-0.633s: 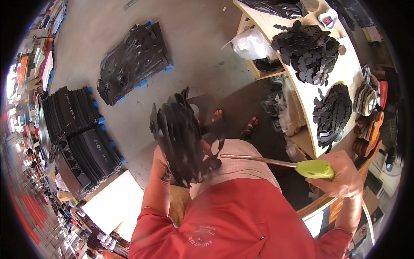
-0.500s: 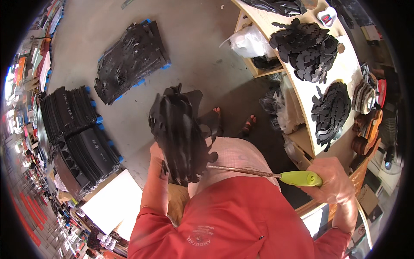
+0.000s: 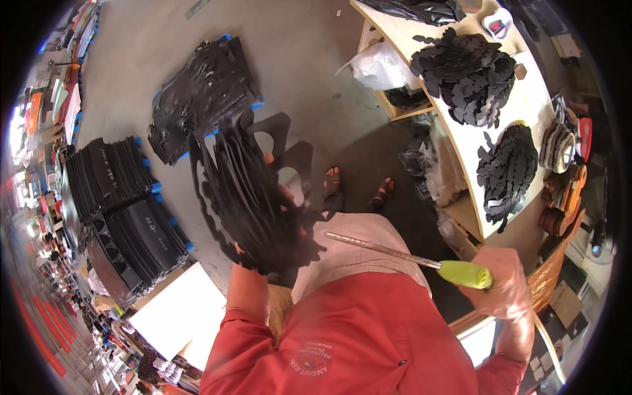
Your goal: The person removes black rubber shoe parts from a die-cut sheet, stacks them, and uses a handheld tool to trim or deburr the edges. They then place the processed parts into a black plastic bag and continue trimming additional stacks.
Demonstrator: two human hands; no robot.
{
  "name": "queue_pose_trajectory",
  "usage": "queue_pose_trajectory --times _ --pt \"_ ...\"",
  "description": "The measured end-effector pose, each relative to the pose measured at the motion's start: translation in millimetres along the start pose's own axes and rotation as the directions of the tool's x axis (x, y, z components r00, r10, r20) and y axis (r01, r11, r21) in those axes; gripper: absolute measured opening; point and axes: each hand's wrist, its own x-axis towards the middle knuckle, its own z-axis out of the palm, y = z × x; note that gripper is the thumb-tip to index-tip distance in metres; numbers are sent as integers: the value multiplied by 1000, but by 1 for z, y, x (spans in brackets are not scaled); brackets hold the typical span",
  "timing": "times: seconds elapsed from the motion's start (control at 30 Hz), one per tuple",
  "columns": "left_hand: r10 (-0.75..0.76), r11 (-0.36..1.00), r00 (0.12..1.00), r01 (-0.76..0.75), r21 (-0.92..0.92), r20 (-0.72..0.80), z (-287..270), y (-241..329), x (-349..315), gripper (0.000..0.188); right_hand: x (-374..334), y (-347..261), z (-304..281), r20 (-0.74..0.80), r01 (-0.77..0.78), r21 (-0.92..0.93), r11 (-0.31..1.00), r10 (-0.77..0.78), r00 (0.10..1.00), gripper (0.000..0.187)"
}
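Note:
My left hand [image 3: 286, 193] is closed round a thick bundle of black cut-out sheets [image 3: 240, 194], thin and flexible, with curved holes and ragged edges. Fingertips show between the sheets; the rest of that hand is mostly hidden. On the right, my right hand [image 3: 503, 284] grips the yellow-green handle of a long thin metal rod [image 3: 378, 249], which looks like a screwdriver. Its tip points left toward the bundle, a short gap away from it. Below both lies my red shirt and light trousers.
On the pale table [image 3: 454, 125] at right lie two heaps of black cut pieces [image 3: 464, 76], [image 3: 507, 171], beside a white cup [image 3: 498, 24]. Black sheets [image 3: 204, 89] lie on a blue pallet ahead. Stacked black sheets [image 3: 108, 174] stand at left, near a white board [image 3: 178, 316].
The bundle has moved left and tilted, its sheets fanning apart with holes now showing. The rod's tip, earlier against the bundle's edge, has come clear of it.

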Motion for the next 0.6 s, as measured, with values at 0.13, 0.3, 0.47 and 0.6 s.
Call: queue_pose_trajectory --times 0.13,0.3,0.47,0.6 --pt "-213 974 972 203 99 103 -9 15 -11 61 24 4 -50 189 -176 216 960 135 973 28" --pt "-723 662 661 578 476 202 -11 7 -16 59 59 1 -107 350 -312 125 942 252 902 37" --pt "-990 75 141 676 733 -29 17 -19 10 57 67 3 -119 520 -250 -141 958 287 804 37" --pt "-912 373 377 602 706 160 43 -28 19 51 67 3 -117 580 -181 -138 974 228 782 37"
